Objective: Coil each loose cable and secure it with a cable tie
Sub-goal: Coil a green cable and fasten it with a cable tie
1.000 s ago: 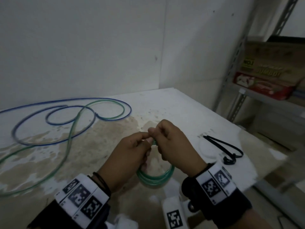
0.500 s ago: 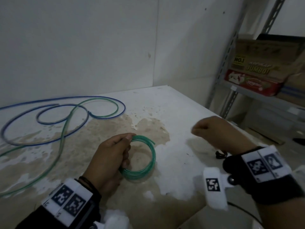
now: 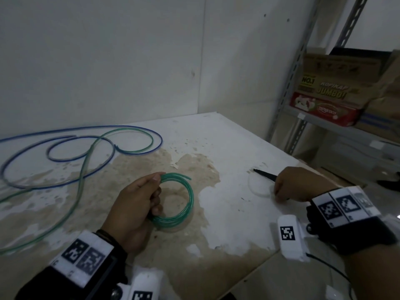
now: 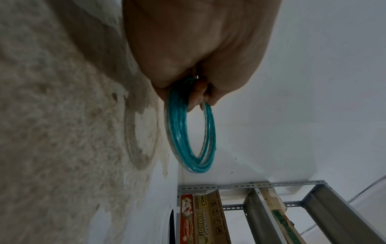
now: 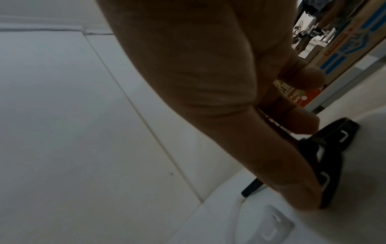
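Far left on the bench (image 3: 227,135), a loose blue cable (image 3: 86,128) and a loose green cable (image 3: 80,185) lie in overlapping open loops, crossing each other on the stained surface.

Near the middle, my left hand (image 3: 134,204) holds the green coil (image 3: 186,204). The grip is closed around the left side of the coil: thumb on top, fingers curled through the ring underneath. The left wrist view shows several turns bunched together where they leave my fingers (image 4: 196,95). The coil hangs just above the bench; one cut end sticks out at its far edge.

To the right, my right hand (image 3: 303,185) rests low on the bench with fingers curled over the black cable ties (image 5: 332,158). One pointed tail (image 3: 264,174) projects leftward from under the hand. I cannot tell whether that grip has pinched a tie. A white tie (image 5: 269,226) lies beside them.

Far right stands a metal shelf (image 3: 303,61) holding cardboard boxes (image 3: 337,83).
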### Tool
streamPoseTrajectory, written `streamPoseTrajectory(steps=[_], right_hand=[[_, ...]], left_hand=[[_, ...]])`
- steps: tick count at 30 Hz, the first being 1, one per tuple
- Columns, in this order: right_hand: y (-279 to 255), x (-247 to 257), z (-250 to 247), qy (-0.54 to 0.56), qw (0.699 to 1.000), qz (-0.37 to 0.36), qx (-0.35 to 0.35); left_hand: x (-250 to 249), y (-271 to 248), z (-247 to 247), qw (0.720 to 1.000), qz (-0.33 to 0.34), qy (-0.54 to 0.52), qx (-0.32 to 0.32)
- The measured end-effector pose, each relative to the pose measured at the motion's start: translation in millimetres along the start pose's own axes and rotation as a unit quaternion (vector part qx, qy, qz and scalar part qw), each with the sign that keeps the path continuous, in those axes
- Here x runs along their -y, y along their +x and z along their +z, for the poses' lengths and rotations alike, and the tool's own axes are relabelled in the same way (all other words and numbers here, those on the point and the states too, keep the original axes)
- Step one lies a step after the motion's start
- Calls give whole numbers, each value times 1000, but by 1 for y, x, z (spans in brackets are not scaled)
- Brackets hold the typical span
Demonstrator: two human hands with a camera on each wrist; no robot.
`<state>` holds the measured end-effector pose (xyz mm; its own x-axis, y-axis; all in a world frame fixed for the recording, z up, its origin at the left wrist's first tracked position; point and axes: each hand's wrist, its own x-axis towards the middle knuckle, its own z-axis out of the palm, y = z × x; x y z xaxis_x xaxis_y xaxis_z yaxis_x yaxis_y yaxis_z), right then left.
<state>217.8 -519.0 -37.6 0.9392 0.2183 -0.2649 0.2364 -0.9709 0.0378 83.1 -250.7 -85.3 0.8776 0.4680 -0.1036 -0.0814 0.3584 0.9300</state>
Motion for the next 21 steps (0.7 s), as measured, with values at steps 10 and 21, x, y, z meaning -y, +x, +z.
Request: streamPoseTrajectory(steps=[10,21], right_hand=[[-28,11,-43,129,967,-93,-199],[-36,142,-44,432,838,-315,-107]], left_hand=[[-2,11,-9,999,3,-28,-15],[-16,29,-34,987,103,15,-123]])
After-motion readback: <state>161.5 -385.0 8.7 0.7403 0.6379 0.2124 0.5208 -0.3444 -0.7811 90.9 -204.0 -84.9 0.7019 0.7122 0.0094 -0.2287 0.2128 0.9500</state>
